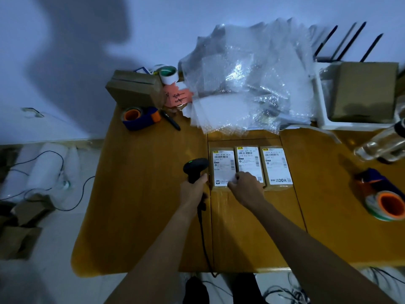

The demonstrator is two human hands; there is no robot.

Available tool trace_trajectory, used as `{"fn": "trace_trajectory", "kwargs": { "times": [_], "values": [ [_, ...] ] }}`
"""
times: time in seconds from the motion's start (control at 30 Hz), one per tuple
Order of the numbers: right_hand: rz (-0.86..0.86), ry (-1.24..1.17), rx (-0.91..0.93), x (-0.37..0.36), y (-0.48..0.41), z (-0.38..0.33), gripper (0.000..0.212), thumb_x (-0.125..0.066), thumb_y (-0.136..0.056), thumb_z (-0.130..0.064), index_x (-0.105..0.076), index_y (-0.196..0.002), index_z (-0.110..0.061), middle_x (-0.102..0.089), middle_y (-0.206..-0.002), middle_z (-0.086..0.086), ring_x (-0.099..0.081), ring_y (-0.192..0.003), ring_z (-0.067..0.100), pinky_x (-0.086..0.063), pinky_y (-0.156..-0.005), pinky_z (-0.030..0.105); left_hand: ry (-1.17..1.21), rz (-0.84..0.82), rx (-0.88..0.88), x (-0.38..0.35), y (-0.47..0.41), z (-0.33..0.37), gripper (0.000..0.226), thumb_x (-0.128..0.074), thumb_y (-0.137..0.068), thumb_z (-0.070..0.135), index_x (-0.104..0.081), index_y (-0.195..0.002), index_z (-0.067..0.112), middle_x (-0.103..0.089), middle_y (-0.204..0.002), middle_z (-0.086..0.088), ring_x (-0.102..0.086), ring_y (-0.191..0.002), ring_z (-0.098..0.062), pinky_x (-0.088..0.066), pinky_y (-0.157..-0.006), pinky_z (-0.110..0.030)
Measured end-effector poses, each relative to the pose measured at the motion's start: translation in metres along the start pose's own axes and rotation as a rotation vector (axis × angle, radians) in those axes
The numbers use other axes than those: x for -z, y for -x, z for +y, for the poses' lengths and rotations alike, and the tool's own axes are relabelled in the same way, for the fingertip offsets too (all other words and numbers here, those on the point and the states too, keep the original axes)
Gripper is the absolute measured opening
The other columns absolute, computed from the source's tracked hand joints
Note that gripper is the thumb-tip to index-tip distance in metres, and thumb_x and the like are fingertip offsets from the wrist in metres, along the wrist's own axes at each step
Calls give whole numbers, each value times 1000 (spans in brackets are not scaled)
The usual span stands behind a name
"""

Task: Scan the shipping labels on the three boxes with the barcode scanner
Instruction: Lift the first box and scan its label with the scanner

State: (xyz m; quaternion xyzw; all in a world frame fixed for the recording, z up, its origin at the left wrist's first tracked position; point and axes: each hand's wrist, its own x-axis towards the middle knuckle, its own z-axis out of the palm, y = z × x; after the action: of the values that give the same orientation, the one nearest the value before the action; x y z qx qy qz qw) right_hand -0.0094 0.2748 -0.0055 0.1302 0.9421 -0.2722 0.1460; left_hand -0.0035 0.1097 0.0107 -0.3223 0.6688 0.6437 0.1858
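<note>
Three flat brown boxes with white shipping labels lie side by side mid-table: the left box, the middle box and the right box. My left hand grips the handle of the black barcode scanner, whose head shows a green light and sits just left of the left box. The scanner's cable runs back off the table's near edge. My right hand rests with curled fingers on the near edges of the left and middle boxes, covering the bottoms of their labels.
On the wooden table, a heap of bubble wrap fills the back. A cardboard box, tape rolls and a tape dispenser sit back left. Another tape dispenser and a clear bottle stand right. A white tray holds a box.
</note>
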Motion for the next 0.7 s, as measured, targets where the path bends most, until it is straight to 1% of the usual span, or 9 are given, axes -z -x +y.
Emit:
{"fn": "trace_trajectory", "kwargs": {
  "times": [0.07, 0.13, 0.27, 0.37, 0.4, 0.43, 0.5, 0.63, 0.7],
  "values": [
    [-5, 0, 11, -3, -1, 2, 18, -59, -93, -28, -58, -82, -13, -58, -81, 4, -55, -68, 17, -37, -53, 27, -13, 3, 4, -2, 0, -1, 23, -73, -91, 33, -70, -104, 14, -65, -69, -8, -59, -49, -16, -49, -50, -28],
    [-10, -11, 32, -5, 0, 3, 20, -58, -92, -26, -56, -77, -13, -56, -79, 4, -52, -66, 18, -33, -52, 28, -47, -1, -22, -3, 0, -2, 23, -72, -92, 33, -69, -104, 14, -65, -73, -10, -59, -44, -13, -48, -48, -26],
    [-28, -134, 37, -10, 3, 3, 19, -58, -92, -26, -65, -84, -10, -67, -84, 7, -63, -72, 23, -46, -53, 34, -33, 8, -32, -2, 2, -2, 20, -70, -94, 31, -69, -104, 13, -66, -74, -9, -58, -44, -13, -47, -45, -25],
    [-43, -206, 52, -14, 12, -2, 17, -60, -94, -26, -65, -85, -13, -73, -92, 7, -69, -76, 23, -61, -64, 47, 9, 38, -8, 2, 6, -1, 14, -69, -95, 27, -69, -99, 14, -69, -75, -8, -58, -51, -17, -48, -44, -25],
    [-52, -222, 49, -16, 15, -3, 13, -61, -94, -25, -65, -90, -14, -74, -98, 7, -70, -79, 22, -61, -67, 47, 12, 55, -2, 5, 6, -2, 12, -70, -95, 25, -68, -98, 14, -69, -75, -8, -58, -53, -17, -48, -44, -24],
    [-65, -243, 34, -18, 18, -3, 15, -62, -95, -24, -68, -101, -12, -74, -105, 7, -71, -83, 22, -62, -70, 45, 13, 73, 0, 7, 7, -4, 12, -70, -94, 24, -68, -98, 13, -69, -75, -8, -58, -53, -18, -48, -43, -24],
    [-93, -276, -11, -20, 21, -3, 31, -63, -97, -25, -64, -124, -9, -72, -114, 8, -69, -85, 19, -60, -69, 39, 5, 89, 2, 14, 9, -8, 11, -70, -93, 22, -69, -98, 11, -68, -73, -10, -57, -52, -18, -48, -45, -26],
    [-204, -339, -5, -23, 28, -4, 40, -59, -100, -22, -57, -139, -12, -68, -125, 10, -60, -76, 11, -43, -55, 22, -60, 54, -12, 21, 13, -16, 11, -71, -94, 24, -62, -88, 21, -69, -70, -13, -62, -52, -21, -50, -52, -30],
    [-244, -381, -1, -24, 32, -4, 46, -55, -102, -22, -49, -147, -18, -69, -126, 6, -61, -73, 11, -47, -57, 24, -72, 38, -5, 22, 16, -19, 11, -71, -93, 25, -62, -89, 21, -69, -69, -13, -62, -52, -21, -49, -51, -30]
  ]
}}
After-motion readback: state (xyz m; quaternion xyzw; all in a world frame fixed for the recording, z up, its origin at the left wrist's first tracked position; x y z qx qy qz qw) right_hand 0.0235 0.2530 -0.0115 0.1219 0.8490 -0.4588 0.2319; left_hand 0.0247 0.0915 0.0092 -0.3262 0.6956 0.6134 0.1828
